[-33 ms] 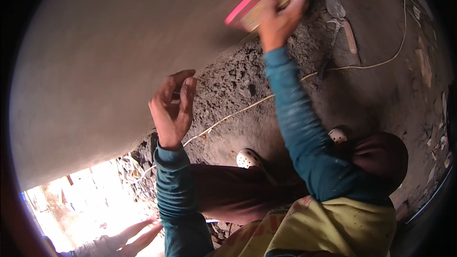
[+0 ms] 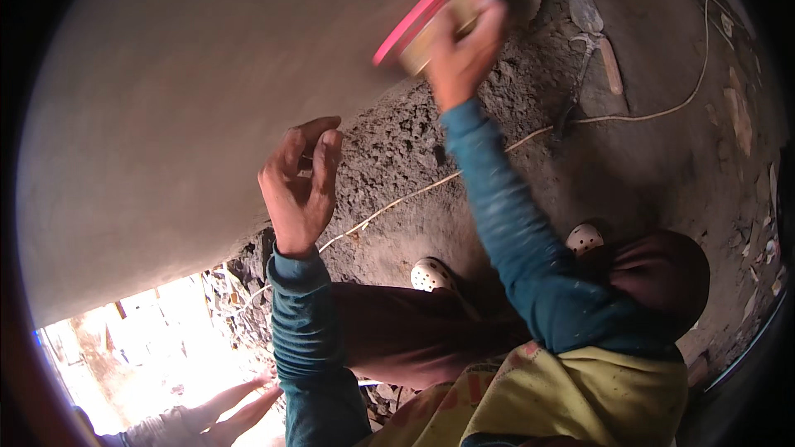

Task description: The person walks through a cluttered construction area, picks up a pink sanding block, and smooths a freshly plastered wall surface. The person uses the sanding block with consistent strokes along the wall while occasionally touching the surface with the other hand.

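My right hand [image 2: 465, 54] grips the handle of a plastering float [image 2: 426, 12] with a bright pink pad and a yellowish back. The pad's face is against or very close to the smooth grey wall [image 2: 182, 116], near the wall's foot; motion blurs hand and float slightly. Beside the wall, lower and to the left, my left hand [image 2: 300, 186] is raised with fingers loosely curved. Its thumb stands apart from the fingers and nothing is held. Crumbly dark mortar [image 2: 406, 136] lies along the foot of the wall, below the float and right of my left hand.
A trowel [image 2: 610, 66] with a wooden handle lies on the ground at upper right. A pale cord [image 2: 646, 116] crosses the ground. My cream clogs [image 2: 429, 275] stand near the mortar. At lower left, another person's bare limbs [image 2: 219, 414] show by a bright opening.
My right hand and the float have moved left and slightly down along the wall. My left hand has stayed almost still.
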Available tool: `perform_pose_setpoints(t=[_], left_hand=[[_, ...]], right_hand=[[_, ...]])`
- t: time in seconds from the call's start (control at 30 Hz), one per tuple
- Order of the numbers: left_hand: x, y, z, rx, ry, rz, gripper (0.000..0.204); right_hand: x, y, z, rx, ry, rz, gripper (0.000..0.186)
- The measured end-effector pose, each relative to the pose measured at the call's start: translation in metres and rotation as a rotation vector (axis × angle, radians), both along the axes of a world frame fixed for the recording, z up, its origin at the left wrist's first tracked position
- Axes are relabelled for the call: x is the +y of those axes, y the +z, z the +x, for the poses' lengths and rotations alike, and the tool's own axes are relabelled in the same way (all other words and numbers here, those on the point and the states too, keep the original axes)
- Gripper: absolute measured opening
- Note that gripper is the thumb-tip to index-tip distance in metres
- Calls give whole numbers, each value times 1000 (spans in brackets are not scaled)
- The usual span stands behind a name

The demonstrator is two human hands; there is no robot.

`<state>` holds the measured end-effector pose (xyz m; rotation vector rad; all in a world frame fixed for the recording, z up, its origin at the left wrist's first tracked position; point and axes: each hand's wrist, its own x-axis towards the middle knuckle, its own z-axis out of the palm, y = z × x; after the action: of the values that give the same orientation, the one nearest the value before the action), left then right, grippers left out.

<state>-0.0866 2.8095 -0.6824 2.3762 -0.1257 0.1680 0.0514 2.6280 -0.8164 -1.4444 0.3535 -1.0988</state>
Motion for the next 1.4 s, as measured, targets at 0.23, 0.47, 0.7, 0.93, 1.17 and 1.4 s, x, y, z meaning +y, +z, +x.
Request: perform_pose_setpoints(t=[0.23,0.47,0.7,0.93,1.17,1.4], left_hand=[[-3,-6,18,-112,-102,-36,23],[19,-10,27,-10,-119,-157,38],[15,-14,39,-152,-77,-5,40],[28,-23,36,-158,-84,-83,27],[22,-30,38,-74,-137,-95,25],[24,-38,46,-7,-109,-135,34]], right_hand=[[138,-86,-123,179,540,-231,51],[-36,3,-28,-32,138,199,66],[-40,-13,-8,-25,-56,-442,59],[-19,-2,3,-47,-80,-456,49],[-21,-60,5,17,-99,-378,50],[15,-37,-8,-88,-48,-525,44]])
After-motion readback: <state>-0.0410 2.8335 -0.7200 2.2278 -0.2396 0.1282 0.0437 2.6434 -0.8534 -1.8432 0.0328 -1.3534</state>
